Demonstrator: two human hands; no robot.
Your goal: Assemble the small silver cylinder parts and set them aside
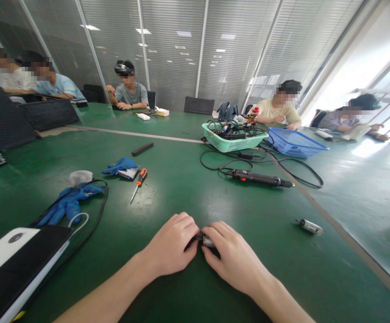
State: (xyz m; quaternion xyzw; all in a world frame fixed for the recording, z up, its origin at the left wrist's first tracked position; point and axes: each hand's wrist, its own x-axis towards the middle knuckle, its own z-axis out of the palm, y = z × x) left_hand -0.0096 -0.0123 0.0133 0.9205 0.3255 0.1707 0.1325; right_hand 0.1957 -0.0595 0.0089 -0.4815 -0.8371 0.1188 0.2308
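Close in front of me, both hands meet low over the green table (pixel 188 179). My right hand (pixel 233 253) is closed round a small silver cylindrical part (pixel 207 241), of which a short stretch shows between the fingers. Fingers curled, my left hand (pixel 171 244) grips the dark end of the same part; most of that end is hidden by the hands. Off to the right lies a similar silver cylinder (pixel 309 227) with a thin dark tip. Farther forward, a black electric screwdriver (pixel 262 178) rests on its side with its cable looped behind.
An orange-handled screwdriver (pixel 139 185) and blue gloves (pixel 70 202) lie left. A white and black device (pixel 23 264) stands near left with a cable. A green basket (pixel 237 143) of tools and wires and a blue basket (pixel 296 142) stand ahead. Several people sit round the table.
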